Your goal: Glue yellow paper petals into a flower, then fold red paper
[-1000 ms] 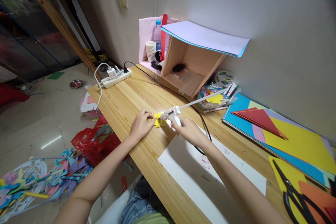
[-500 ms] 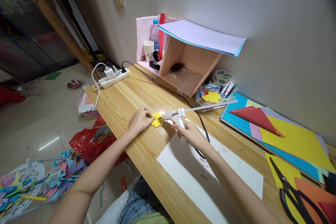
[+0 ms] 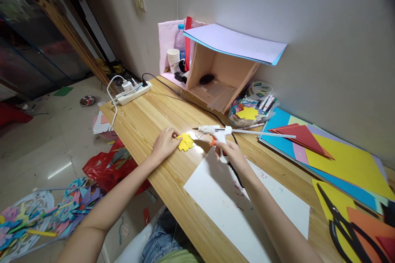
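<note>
A small yellow paper flower (image 3: 185,142) lies near the middle of the wooden table. My left hand (image 3: 167,143) pinches its left edge between thumb and fingers. My right hand (image 3: 228,151) is wrapped round the handle of a white hot glue gun (image 3: 217,130), with a finger by its orange trigger. The gun's nozzle points left, above and to the right of the flower, apart from it. A long clear glue stick (image 3: 262,132) sticks out of the gun's back. Beneath my right forearm lies a white sheet of paper (image 3: 212,197) with coloured specks.
A power strip (image 3: 135,93) sits at the far left table edge; a black cord (image 3: 188,100) crosses the table. Behind stand a cardboard box (image 3: 224,61) and a tub of scraps and pens (image 3: 251,109). Coloured paper (image 3: 345,160) and black scissors (image 3: 341,218) lie right.
The glue gun has moved right and slightly up, off the flower, and now lies more level. My left hand still pinches the flower in nearly the same place.
</note>
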Available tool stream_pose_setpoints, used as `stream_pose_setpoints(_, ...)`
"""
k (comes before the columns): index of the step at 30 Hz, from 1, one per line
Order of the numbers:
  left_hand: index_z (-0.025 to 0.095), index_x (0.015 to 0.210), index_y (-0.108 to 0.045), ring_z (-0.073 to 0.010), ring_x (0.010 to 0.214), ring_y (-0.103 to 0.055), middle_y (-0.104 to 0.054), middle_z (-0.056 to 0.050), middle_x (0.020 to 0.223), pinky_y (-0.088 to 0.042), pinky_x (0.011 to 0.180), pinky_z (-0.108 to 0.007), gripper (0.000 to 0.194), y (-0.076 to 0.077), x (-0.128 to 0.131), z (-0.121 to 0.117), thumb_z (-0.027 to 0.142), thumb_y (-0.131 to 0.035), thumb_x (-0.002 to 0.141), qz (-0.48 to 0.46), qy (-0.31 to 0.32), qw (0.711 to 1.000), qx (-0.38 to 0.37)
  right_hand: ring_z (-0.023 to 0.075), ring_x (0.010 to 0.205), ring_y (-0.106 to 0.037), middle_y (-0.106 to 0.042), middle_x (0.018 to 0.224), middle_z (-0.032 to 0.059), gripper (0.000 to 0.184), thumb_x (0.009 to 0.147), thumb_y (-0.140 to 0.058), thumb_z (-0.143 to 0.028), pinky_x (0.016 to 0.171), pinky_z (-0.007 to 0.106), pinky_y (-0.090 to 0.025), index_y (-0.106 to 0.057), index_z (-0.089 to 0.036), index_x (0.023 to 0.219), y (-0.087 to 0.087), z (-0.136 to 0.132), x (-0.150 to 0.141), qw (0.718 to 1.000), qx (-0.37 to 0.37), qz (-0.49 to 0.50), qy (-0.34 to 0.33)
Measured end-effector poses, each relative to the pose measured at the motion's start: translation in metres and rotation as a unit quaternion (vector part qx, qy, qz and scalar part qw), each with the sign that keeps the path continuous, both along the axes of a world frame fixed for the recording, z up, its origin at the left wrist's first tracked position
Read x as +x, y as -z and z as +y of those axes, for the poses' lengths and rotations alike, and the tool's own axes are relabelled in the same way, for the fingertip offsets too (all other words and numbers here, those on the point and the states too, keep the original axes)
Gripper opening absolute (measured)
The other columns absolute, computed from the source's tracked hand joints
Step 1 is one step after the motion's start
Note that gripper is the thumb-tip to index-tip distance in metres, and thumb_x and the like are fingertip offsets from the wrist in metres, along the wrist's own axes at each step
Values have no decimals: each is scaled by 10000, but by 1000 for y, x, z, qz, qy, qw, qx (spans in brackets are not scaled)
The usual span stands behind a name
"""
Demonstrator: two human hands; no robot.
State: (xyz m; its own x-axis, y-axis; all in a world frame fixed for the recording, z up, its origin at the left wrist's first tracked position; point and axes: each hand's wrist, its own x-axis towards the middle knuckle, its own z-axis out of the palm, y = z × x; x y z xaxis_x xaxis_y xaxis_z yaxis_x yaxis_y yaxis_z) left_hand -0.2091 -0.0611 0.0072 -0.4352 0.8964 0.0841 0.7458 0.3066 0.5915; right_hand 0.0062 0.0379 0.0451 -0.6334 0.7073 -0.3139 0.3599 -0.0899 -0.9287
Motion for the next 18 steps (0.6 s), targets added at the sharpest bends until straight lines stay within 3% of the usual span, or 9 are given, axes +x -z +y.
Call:
stream_pose_setpoints(3,193,718,-563,-165,748,-546,-575,-19,786,-432,670,-289,133,2,1,0,325,-549,733,-22,-10,1000,20,114,459,-412,-529,450,1,360,754,-455,-435,495,244,-318,-556,-162,543,-1,0,0,1000,1,4,2)
stream_pose_setpoints(6,185,702,-554,-145,644,-561,-593,-9,710,-439,609,-273,180,3,2,-1,360,-547,739,-109,-37,993,38,110,466,-416,-531,459,2,372,770,-437,-420,517,246,-320,-549,-159,531,-4,-1,0,1000,20,19,5)
stream_pose_setpoints(8,174,729,-539,-139,587,-577,-601,-6,671,-446,554,-260,217,4,5,-2,390,-556,733,-212,-87,971,61,112,472,-424,-534,464,2,359,780,-430,-414,528,247,-323,-569,-152,577,-5,-1,1,999,26,28,6)
stream_pose_setpoints(11,158,798,-508,-145,600,-615,-616,-20,691,-485,546,-259,268,6,11,-4,391,-598,703,-350,-155,917,116,117,467,-424,-533,462,0,344,781,-427,-415,522,246,-323,-592,-144,648,-4,-1,1,999,19,27,6)
stream_pose_setpoints(13,154,852,-497,-151,647,-636,-628,-28,725,-512,597,-275,303,8,15,-5,365,-633,683,-389,-172,894,142,117,466,-421,-530,458,4,357,782,-422,-417,517,246,-325,-575,-150,601,-3,0,1,1000,15,25,3)
stream_pose_setpoints(18,137,963,-520,-153,702,-650,-654,-39,774,-521,696,-296,415,5,20,-4,310,-698,631,-413,-177,882,141,120,483,-428,-542,470,13,376,781,-414,-424,524,244,-339,-552,-163,549,-4,-2,0,1000,23,18,0)
